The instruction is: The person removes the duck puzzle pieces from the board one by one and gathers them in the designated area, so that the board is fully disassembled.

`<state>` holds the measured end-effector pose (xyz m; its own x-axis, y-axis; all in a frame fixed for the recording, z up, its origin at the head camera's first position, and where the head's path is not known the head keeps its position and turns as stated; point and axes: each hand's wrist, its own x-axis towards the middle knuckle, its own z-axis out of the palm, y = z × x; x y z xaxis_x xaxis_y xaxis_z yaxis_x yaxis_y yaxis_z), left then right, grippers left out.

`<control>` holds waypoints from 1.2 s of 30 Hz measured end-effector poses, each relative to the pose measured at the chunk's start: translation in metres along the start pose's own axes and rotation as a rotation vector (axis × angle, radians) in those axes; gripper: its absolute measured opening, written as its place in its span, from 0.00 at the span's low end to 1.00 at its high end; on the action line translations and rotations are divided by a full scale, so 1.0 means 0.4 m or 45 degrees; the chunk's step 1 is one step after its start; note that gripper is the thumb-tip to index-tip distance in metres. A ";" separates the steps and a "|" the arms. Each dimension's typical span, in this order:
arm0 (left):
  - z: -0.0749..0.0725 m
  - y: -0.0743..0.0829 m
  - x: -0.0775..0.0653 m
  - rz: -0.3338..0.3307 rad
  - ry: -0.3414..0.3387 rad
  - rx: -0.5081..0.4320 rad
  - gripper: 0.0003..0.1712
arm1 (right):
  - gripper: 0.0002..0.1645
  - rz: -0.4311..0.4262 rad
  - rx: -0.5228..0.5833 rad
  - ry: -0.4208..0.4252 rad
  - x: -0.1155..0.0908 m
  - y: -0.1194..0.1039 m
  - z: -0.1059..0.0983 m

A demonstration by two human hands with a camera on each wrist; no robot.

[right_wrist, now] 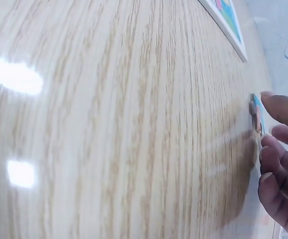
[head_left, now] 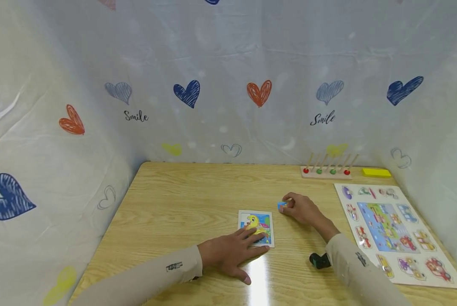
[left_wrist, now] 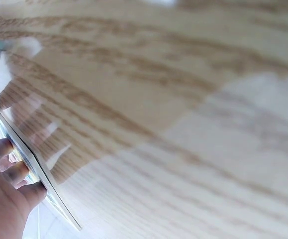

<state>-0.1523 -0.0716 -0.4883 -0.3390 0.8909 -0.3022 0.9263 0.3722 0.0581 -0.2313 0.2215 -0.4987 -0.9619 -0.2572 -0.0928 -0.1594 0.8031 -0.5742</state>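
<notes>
A small picture puzzle [head_left: 267, 221] in a white frame lies on the wooden table, showing a yellow cartoon figure on blue and green. My left hand [head_left: 236, 254] rests over its lower part with fingers spread; in the left wrist view the fingertips sit on the puzzle's face near the frame [left_wrist: 47, 177]. To the right of the frame, my right hand [head_left: 302, 209] pinches a small blue puzzle piece [head_left: 281, 205] between thumb and fingers. The right wrist view shows this piece [right_wrist: 257, 115] edge-on, close over the tabletop and apart from the frame.
A large white puzzle board [head_left: 385, 225] with vehicle and toy pictures lies at the right. Behind it stand a wooden peg rack [head_left: 325, 174] with red and green beads and a yellow block [head_left: 376, 172]. A small black object [head_left: 319, 260] lies beside the right sleeve. A heart-printed curtain [head_left: 228, 97] surrounds the table.
</notes>
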 end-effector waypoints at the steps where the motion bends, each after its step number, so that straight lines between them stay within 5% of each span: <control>1: 0.000 0.000 0.000 0.001 -0.001 0.005 0.53 | 0.24 -0.006 -0.002 0.004 0.000 0.002 0.001; 12: 0.004 -0.003 0.002 0.000 -0.011 0.005 0.53 | 0.19 -0.174 0.107 -0.014 0.003 -0.028 0.005; 24: 0.008 -0.007 0.005 0.004 -0.007 0.004 0.53 | 0.16 -0.400 0.163 -0.258 0.012 -0.090 0.035; 36: 0.009 -0.008 0.006 -0.001 -0.027 -0.004 0.54 | 0.14 -0.421 0.147 -0.375 0.021 -0.119 0.062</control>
<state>-0.1556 -0.0716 -0.4927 -0.3359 0.8851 -0.3221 0.9256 0.3735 0.0610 -0.2265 0.1678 -0.4922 -0.7569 -0.6447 -0.1070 -0.4053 0.5914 -0.6971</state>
